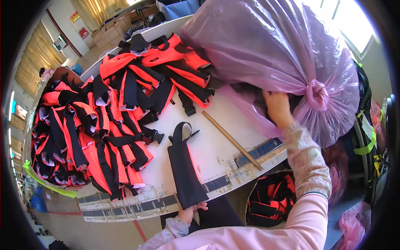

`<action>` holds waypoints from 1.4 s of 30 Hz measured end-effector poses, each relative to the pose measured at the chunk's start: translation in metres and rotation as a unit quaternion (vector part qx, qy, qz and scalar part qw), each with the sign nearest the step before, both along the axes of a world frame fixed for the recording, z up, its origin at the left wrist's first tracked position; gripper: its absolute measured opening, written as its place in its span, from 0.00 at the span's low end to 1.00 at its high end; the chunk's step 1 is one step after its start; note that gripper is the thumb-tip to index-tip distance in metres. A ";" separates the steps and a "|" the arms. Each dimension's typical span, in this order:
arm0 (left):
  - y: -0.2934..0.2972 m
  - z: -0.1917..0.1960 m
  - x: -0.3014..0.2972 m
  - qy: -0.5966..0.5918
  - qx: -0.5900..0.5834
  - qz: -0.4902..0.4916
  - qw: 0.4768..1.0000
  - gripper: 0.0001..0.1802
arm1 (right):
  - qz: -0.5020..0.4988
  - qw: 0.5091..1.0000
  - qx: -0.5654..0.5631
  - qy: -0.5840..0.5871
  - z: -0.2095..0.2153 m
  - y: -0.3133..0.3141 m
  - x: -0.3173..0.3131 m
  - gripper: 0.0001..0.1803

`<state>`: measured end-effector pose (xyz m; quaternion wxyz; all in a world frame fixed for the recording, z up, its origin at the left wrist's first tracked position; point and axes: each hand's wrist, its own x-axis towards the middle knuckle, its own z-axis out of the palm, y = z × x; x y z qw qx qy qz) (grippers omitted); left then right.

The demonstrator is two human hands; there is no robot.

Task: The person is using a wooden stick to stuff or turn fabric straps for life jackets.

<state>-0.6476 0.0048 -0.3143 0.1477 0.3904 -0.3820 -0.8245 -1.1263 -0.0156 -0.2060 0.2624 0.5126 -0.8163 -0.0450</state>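
Near the front edge of the table, my left hand (189, 213) grips the lower end of a black fabric sleeve (183, 173). The sleeve has an orange side edge, with a loop and a strap at its far end, and it lies over the table edge. My right hand (277, 109) reaches into the dark opening of a large purple plastic bag (266, 46), which is knotted at its right side. Its fingers are mostly hidden in there, so what they touch does not show.
A big heap of black and orange fabric pieces (121, 121) with buckles covers the table's left and far side. On the white table (208, 154) lies a wooden stick (231, 140). Below the edge, an open container (271, 200) holds more pieces. Cardboard boxes (112, 33) stand behind.
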 end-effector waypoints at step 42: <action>-0.020 0.046 -0.012 0.113 0.031 -0.029 0.993 0.21 | 0.467 0.843 -0.119 -0.239 0.145 0.172 0.310 0.14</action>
